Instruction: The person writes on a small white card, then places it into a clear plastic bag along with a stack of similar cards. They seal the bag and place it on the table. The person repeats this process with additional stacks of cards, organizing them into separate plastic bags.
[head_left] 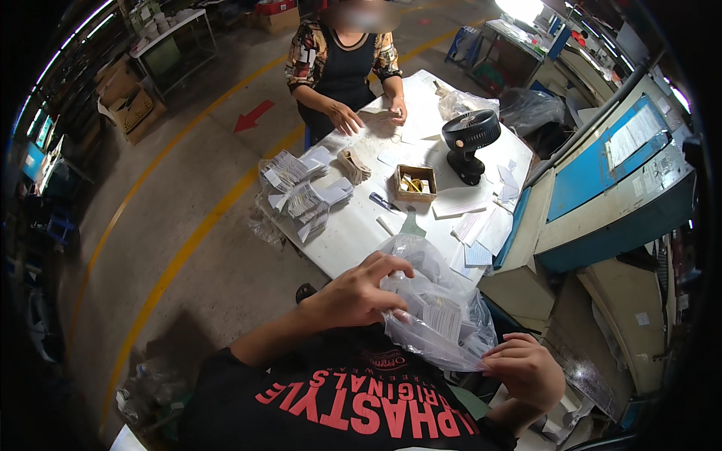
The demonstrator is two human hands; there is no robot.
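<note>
1. Head view: the left hand (353, 293) is curled over the top of a clear plastic bag (432, 301), fingers bent and narrow, the fingertips (395, 264) pressing into the crinkled film near its upper edge.
2. The right hand (526, 368) pinches the bag's lower corner, thumb and forefinger closed on the thin film, the other fingers folded loosely beneath.
3. The bag is soft, glossy and wrinkled, stretched slantwise between the two hands in front of the person's black shirt with red lettering (361, 406). Inside it, just right of the left fingertips, lies a small white printed card (442, 319).
4. Beyond the left fingertips, a white tabletop (353, 225) runs away from the person. A dark pen (383, 201) and a grey flat tool (412, 223) lie just above the bag.
5. Further off stands a small square cardboard box (415, 183) holding yellowish bits, and to its right a round black desk fan (470, 139).
6. Left of the box, fanned stacks of white paper tags (301, 192) sit in ragged bundles; flat paper sheets (477, 229) lie up and right of the left fingertips, near the table edge.
7. At the far end, a co-worker in a patterned top (338, 60) rests both hands on the table.
8. Grey concrete floor with yellow lines (188, 240) lies left.
</note>
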